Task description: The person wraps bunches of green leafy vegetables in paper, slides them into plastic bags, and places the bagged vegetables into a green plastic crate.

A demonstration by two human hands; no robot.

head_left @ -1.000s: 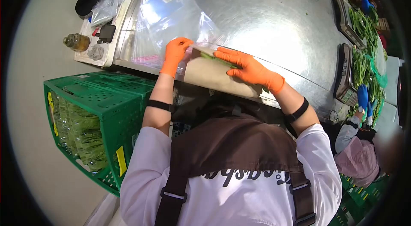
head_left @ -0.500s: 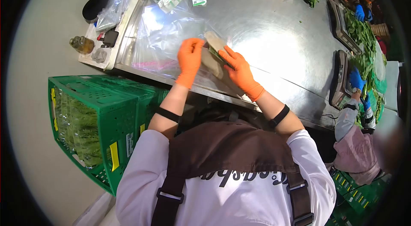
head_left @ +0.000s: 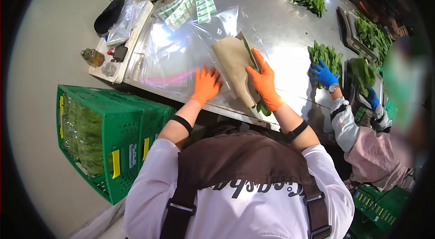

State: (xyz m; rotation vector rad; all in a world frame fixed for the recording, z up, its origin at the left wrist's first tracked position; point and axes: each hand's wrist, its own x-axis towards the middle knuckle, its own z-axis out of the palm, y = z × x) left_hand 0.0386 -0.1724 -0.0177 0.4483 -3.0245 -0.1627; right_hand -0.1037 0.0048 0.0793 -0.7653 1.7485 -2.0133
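My left hand (head_left: 207,86), in an orange glove, lies with spread fingers over the front edge of the clear plastic bags (head_left: 170,55). To its right, a tan sheet (head_left: 233,64) is wrapped around leafy greens (head_left: 263,107) that show at its lower end and right side. The sheet's upper end overlaps a clear bag (head_left: 226,21). My right hand (head_left: 264,79), also orange-gloved, holds the right side of this bundle, thumb on the sheet and fingers along its edge.
Green crates (head_left: 122,126) with bagged greens stand at left. A white tray (head_left: 120,64) and label strips (head_left: 199,1) lie beyond. At right, a co-worker's blue-gloved hand (head_left: 324,74) touches a pile of greens (head_left: 333,55), near scales (head_left: 351,35).
My left hand has moved down from the bundle and spread open. The bundle now lies with its upper end over a clear bag. The co-worker has brought greens onto the table.
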